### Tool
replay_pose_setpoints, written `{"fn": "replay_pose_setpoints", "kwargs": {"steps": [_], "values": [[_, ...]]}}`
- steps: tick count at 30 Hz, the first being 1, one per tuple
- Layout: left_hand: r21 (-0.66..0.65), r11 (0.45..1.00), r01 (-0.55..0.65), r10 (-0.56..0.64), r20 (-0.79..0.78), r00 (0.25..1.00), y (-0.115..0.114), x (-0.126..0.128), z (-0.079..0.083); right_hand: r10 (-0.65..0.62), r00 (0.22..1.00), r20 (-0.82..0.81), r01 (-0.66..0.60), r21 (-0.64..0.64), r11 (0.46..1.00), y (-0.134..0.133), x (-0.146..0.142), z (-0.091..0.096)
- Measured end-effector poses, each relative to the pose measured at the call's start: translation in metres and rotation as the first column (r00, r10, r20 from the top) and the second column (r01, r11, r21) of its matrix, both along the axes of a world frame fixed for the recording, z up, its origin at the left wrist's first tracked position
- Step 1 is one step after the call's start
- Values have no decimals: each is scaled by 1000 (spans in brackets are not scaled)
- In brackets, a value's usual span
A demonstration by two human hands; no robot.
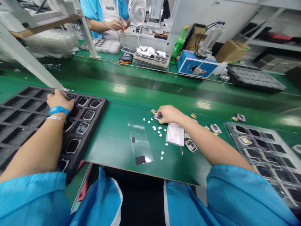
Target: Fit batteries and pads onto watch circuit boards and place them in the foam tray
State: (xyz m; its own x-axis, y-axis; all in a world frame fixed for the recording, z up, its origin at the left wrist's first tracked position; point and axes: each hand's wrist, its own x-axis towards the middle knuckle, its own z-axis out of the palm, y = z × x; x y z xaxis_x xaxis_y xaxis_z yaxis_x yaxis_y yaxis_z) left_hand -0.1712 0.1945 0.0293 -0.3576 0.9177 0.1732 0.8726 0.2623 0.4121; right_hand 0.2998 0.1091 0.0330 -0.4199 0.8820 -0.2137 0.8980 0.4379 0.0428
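My left hand (58, 102), with a blue wristband, reaches into a far compartment of the black foam tray (103, 108). Its thumb and fingers close around a dark watch screen (70, 98), partly hidden by them. Other square watch screens (82, 128) lie in the tray's right-hand columns. At the middle of the green table, my right hand (168, 113) pinches a small watch case (158, 116) with its inner parts showing. A yellow-edged piece (153, 111) is just beside it. Below the hand lies a white box-like block (175, 135), with small white squares (160, 128) scattered to its left.
A clear film (140, 141) with dark patches lies near the front edge. More watch cases (191, 145) lie right of the block. A clear plastic tray (231, 128) of watch parts stands at right. Across the bench, a co-worker (107, 22) handles something small near a fan (137, 11).
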Motion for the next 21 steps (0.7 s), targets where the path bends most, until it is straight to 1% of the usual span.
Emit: {"fn": "replay_pose_setpoints", "kwargs": {"steps": [2, 5, 7, 10, 12, 15, 17, 19, 20, 21], "values": [[-21, 999, -43, 42, -58, 997, -2, 2, 2, 28, 999, -36, -28, 17, 999, -14, -8, 4], [-44, 999, -17, 14, -68, 998, -6, 5, 5, 69, 983, -172, -55, 83, 995, -48, -20, 9], [-42, 999, -8, 6, -53, 999, -8, 7, 5, 127, 946, -299, -78, 172, 982, -76, -27, 12], [-28, 1000, -3, 3, -24, 1000, -12, 8, 6, 265, 859, -439, -133, 308, 942, -117, -36, 14], [-15, 1000, 10, -10, 9, 1000, -17, 10, 8, 355, 815, -457, -180, 383, 906, -138, -42, 18], [8, 999, 43, -44, 73, 996, -26, 18, 19, 449, 795, -409, -233, 477, 847, -158, -46, 30], [59, 995, 83, -90, 136, 987, -33, 33, 29, 489, 786, -378, -265, 509, 819, -166, -46, 39], [136, 976, 173, -201, 230, 952, -46, 59, 38, 531, 768, -358, -307, 521, 796, -169, -47, 47], [171, 956, 237, -278, 283, 918, -56, 75, 41, 551, 759, -347, -331, 522, 786, -170, -47, 50], [168, 929, 329, -368, 352, 861, -69, 94, 42, 567, 752, -336, -354, 520, 777, -171, -48, 52]]}}
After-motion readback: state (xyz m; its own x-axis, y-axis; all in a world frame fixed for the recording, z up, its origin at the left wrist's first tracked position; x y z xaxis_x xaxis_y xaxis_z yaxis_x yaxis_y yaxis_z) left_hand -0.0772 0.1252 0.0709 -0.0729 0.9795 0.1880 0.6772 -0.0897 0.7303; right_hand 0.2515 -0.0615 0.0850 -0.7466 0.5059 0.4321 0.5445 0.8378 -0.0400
